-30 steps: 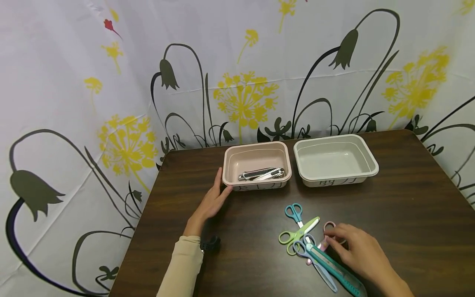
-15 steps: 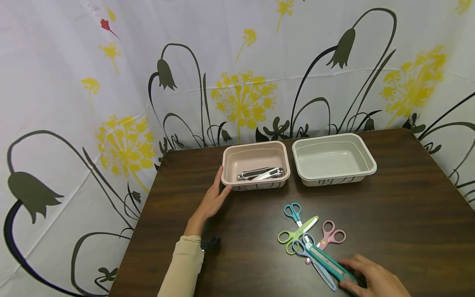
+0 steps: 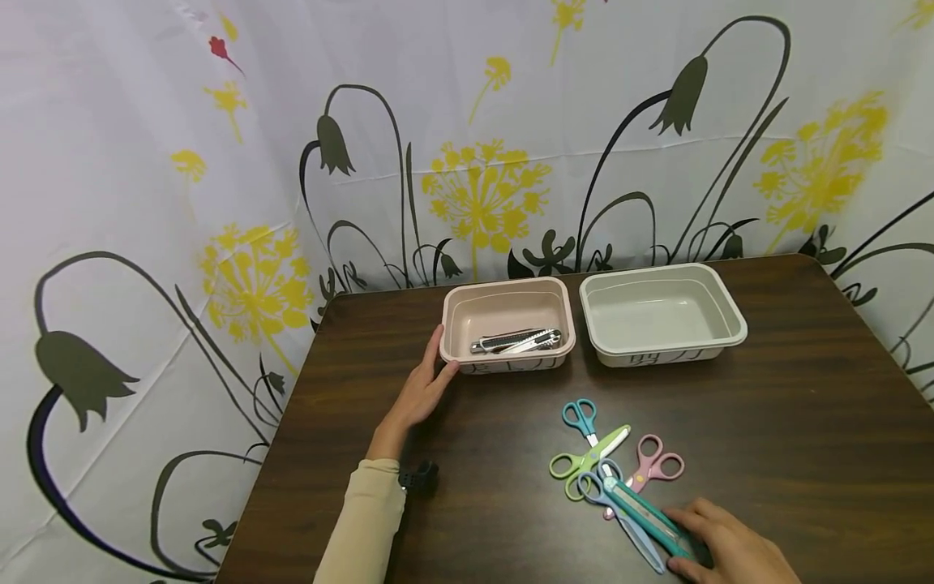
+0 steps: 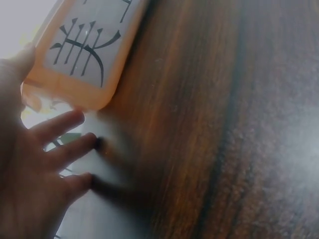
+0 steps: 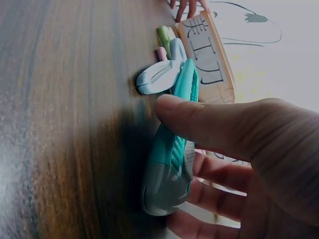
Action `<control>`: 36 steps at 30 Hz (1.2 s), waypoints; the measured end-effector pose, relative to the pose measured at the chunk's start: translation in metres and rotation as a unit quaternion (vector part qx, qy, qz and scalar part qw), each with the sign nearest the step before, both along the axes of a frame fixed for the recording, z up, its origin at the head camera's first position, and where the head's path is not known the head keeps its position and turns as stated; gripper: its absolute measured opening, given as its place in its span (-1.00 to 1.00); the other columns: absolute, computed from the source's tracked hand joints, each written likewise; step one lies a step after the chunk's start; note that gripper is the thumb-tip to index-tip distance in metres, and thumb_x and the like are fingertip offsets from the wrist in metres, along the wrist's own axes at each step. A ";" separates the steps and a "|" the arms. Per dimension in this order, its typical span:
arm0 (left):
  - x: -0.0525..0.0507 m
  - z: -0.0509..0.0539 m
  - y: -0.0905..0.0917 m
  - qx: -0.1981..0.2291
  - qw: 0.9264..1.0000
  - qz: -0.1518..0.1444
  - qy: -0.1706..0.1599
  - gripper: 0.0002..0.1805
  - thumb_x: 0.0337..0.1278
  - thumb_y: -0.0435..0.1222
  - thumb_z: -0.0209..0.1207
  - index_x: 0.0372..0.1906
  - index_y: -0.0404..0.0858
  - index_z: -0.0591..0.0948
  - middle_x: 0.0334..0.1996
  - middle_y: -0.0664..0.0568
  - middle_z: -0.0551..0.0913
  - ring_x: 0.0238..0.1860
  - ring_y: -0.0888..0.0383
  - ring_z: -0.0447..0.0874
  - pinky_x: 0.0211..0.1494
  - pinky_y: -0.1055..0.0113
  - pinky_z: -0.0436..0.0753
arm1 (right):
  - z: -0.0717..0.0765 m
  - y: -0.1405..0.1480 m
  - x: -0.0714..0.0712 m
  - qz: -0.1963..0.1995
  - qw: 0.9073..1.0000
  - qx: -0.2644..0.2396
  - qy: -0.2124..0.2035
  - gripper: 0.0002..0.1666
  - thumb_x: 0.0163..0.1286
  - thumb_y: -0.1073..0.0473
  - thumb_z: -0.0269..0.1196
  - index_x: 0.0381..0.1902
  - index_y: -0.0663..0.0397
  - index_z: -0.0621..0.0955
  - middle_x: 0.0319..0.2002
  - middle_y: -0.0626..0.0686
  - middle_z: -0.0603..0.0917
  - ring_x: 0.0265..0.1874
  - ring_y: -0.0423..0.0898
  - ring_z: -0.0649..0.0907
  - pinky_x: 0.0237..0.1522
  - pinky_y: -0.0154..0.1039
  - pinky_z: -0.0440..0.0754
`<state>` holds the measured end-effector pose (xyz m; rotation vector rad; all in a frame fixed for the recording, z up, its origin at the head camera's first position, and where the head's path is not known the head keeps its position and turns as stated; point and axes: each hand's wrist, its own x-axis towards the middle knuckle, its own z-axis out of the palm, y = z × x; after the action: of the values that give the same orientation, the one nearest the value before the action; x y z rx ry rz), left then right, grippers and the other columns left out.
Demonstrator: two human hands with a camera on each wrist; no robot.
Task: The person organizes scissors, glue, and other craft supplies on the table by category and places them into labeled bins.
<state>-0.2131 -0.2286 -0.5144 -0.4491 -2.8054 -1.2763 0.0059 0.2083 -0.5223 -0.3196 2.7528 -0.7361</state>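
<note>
Teal cutter [image 3: 642, 513] in right hand [image 3: 733, 545]: one; scissors [image 3: 586, 464]: four.

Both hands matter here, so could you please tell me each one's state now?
Left hand: open, touching the pink box.
Right hand: closed, holding the teal cutter.

Evenly lit head view, hazy wrist views, pale glare on tabletop [image 4: 299, 149]
</note>
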 end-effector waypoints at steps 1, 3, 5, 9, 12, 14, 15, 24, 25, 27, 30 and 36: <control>0.000 0.000 0.001 0.001 1.000 0.000 -0.001 -0.20 0.43 -0.01 0.06 0.59 0.07 -0.08 0.45 -0.13 0.24 0.40 -0.12 0.26 0.33 -0.18 0.25 | 0.000 -0.001 0.000 -0.008 1.000 0.005 -0.005 -0.29 0.00 -0.38 0.43 0.08 -0.22 0.66 -0.23 -0.34 0.43 -0.38 -0.42 0.38 -0.46 -0.28 0.37; 0.000 0.000 0.002 0.004 1.000 -0.002 -0.003 -0.20 0.43 -0.01 0.06 0.59 0.07 -0.08 0.43 -0.15 0.28 0.40 -0.11 0.27 0.33 -0.18 0.26 | 0.001 -0.005 -0.001 -0.027 0.999 0.011 -0.021 -0.28 -0.05 -0.35 0.47 0.06 -0.20 0.66 -0.24 -0.32 0.43 -0.37 -0.39 0.39 -0.45 -0.26 0.38; 0.000 0.000 0.003 0.007 1.000 0.000 -0.006 -0.20 0.43 -0.01 0.05 0.59 0.08 -0.07 0.42 -0.16 0.29 0.39 -0.11 0.27 0.33 -0.18 0.26 | 0.001 -0.008 -0.001 -0.040 0.999 0.017 -0.029 -0.27 -0.07 -0.33 0.50 0.05 -0.18 0.67 -0.25 -0.30 0.43 -0.36 -0.36 0.39 -0.44 -0.24 0.39; 0.000 -0.002 0.003 0.011 1.000 0.005 -0.007 -0.22 0.43 -0.01 0.06 0.58 0.09 -0.05 0.41 -0.16 0.30 0.39 -0.12 0.28 0.32 -0.19 0.26 | 0.002 -0.012 -0.001 -0.055 0.997 0.032 -0.033 -0.29 -0.09 -0.27 0.53 0.04 -0.18 0.68 -0.27 -0.30 0.42 -0.37 -0.34 0.39 -0.44 -0.23 0.40; -0.001 -0.002 0.004 0.009 1.000 0.006 -0.007 -0.22 0.43 0.00 0.06 0.58 0.12 -0.06 0.41 -0.14 0.32 0.39 -0.11 0.28 0.32 -0.20 0.26 | 0.002 -0.012 -0.001 -0.056 0.997 0.039 -0.028 -0.32 -0.07 -0.24 0.53 0.04 -0.18 0.68 -0.27 -0.30 0.43 -0.39 -0.34 0.39 -0.45 -0.23 0.41; -0.002 -0.001 0.005 0.010 1.000 0.004 -0.010 -0.22 0.42 0.00 0.06 0.58 0.14 -0.06 0.41 -0.13 0.32 0.39 -0.11 0.28 0.32 -0.20 0.26 | 0.002 -0.012 -0.001 -0.058 0.997 0.041 -0.034 -0.33 -0.05 -0.25 0.51 0.04 -0.19 0.67 -0.27 -0.29 0.43 -0.39 -0.33 0.40 -0.45 -0.22 0.41; -0.003 -0.001 0.005 0.011 1.000 0.004 -0.012 -0.22 0.42 0.01 0.06 0.58 0.15 -0.06 0.40 -0.13 0.33 0.39 -0.10 0.28 0.32 -0.19 0.25 | 0.003 -0.012 -0.002 -0.059 0.997 0.040 -0.039 -0.33 -0.04 -0.25 0.51 0.05 -0.19 0.67 -0.27 -0.29 0.43 -0.39 -0.32 0.40 -0.45 -0.21 0.41; -0.002 0.003 0.006 0.019 0.999 0.008 -0.028 -0.21 0.42 -0.01 0.07 0.58 0.13 -0.06 0.37 -0.17 0.37 0.38 -0.09 0.31 0.34 -0.18 0.24 | 0.018 -0.016 -0.007 -0.055 0.997 0.029 0.039 -0.39 -0.01 -0.13 0.53 0.04 -0.16 0.68 -0.23 -0.26 0.50 -0.32 -0.24 0.48 -0.46 -0.15 0.46; -0.001 0.003 0.005 0.020 0.999 0.010 -0.028 -0.21 0.42 -0.01 0.06 0.58 0.12 -0.06 0.38 -0.17 0.37 0.38 -0.10 0.30 0.33 -0.19 0.25 | 0.020 -0.016 -0.009 -0.052 0.996 0.028 0.066 -0.39 -0.01 -0.12 0.53 0.04 -0.15 0.68 -0.19 -0.24 0.53 -0.29 -0.22 0.51 -0.45 -0.11 0.50; 0.001 0.003 0.004 0.022 0.999 0.014 -0.028 -0.22 0.43 -0.01 0.06 0.58 0.12 -0.06 0.39 -0.16 0.35 0.38 -0.11 0.30 0.32 -0.20 0.25 | 0.024 -0.019 -0.013 -0.047 0.992 0.023 0.112 -0.38 -0.02 -0.08 0.54 0.05 -0.15 0.68 -0.15 -0.19 0.57 -0.24 -0.19 0.54 -0.45 -0.08 0.53; 0.001 0.002 0.003 0.021 0.999 0.018 -0.027 -0.22 0.43 0.00 0.05 0.58 0.12 -0.07 0.42 -0.14 0.30 0.39 -0.12 0.29 0.32 -0.22 0.25 | 0.030 -0.025 -0.020 -0.045 0.987 0.015 0.152 -0.37 -0.02 -0.04 0.55 0.07 -0.12 0.69 -0.08 -0.12 0.60 -0.18 -0.13 0.60 -0.45 -0.01 0.56; 0.002 0.001 0.003 0.016 0.999 0.016 -0.024 -0.22 0.44 -0.01 0.04 0.58 0.10 -0.07 0.41 -0.17 0.32 0.37 -0.15 0.30 0.31 -0.22 0.26 | 0.040 -0.040 -0.040 -0.033 0.984 0.002 0.173 -0.43 0.01 -0.01 0.54 0.03 -0.07 0.71 -0.19 -0.19 0.54 -0.35 -0.23 0.49 -0.55 -0.21 0.41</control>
<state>-0.2114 -0.2255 -0.5131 -0.3770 -2.8145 -1.3407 -0.0342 0.1685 -0.4822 -0.3903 3.1047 -0.7519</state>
